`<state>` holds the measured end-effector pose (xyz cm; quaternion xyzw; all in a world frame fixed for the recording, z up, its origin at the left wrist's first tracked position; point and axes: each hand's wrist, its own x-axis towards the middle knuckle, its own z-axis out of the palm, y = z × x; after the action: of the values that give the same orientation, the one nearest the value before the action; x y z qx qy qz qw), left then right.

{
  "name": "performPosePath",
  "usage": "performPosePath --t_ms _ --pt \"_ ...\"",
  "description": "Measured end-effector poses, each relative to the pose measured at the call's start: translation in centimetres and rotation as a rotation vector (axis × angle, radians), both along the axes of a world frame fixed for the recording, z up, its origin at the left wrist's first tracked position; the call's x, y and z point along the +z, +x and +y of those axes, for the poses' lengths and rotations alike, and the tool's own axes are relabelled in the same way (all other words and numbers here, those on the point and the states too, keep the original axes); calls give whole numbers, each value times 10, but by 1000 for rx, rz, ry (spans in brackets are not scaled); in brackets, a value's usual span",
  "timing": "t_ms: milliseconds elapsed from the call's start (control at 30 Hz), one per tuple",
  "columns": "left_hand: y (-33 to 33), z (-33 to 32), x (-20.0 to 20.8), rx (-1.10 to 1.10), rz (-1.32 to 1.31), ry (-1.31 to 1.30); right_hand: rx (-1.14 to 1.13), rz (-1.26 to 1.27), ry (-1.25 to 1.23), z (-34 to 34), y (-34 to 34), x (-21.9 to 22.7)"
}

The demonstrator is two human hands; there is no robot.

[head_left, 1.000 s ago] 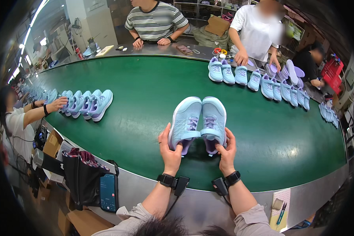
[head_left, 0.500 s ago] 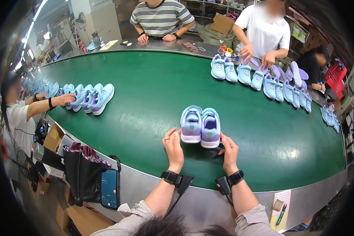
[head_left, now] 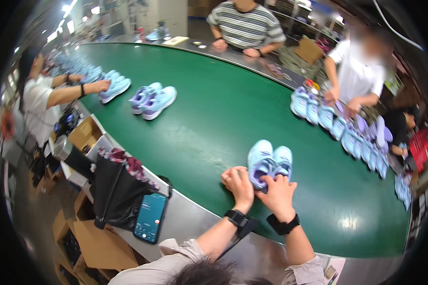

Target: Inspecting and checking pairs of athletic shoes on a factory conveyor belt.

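A pair of light-blue sneakers (head_left: 260, 154) with lilac linings stands on the green work surface before me, toes pointing away. My right hand (head_left: 277, 195) is closed at the heels of both shoes, its thumb at the left shoe's opening and its fingers at the right one's. Beside the left shoe's heel is my left hand (head_left: 239, 188), fingers loosely bent and a little apart, holding nothing that shows. Whether it touches the shoe is unclear. Farther left, another sneaker pair (head_left: 159, 102) stands apart from a row of similar shoes (head_left: 115, 90).
At the left, a person's hand (head_left: 99, 86) reaches to that row. Across the green surface (head_left: 209, 104), another person handles a row of blue sneakers (head_left: 325, 118). A black bag (head_left: 121, 194) and a phone (head_left: 150, 217) are at the near left edge.
My right hand has moved from the pair's right side onto its heels; my left hand stays near the left shoe. The view has turned. A gap has opened between the far-left row and its end pair.
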<state>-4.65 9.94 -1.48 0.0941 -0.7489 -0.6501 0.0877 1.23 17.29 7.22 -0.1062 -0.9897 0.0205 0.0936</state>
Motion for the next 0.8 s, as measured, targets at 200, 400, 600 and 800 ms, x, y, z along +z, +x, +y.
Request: performPosePath --t_ms 200,400,600,800 --pt "-3 -8 -11 167 70 134 59 -127 -284 -13 -69 47" --pt "1 -7 0 177 -11 386 307 157 -210 -84 -146 66" --pt "6 -3 -20 121 248 86 673 205 -360 -148 -160 73" --pt "13 7 12 -13 -61 246 194 -7 -1089 -14 -182 7"
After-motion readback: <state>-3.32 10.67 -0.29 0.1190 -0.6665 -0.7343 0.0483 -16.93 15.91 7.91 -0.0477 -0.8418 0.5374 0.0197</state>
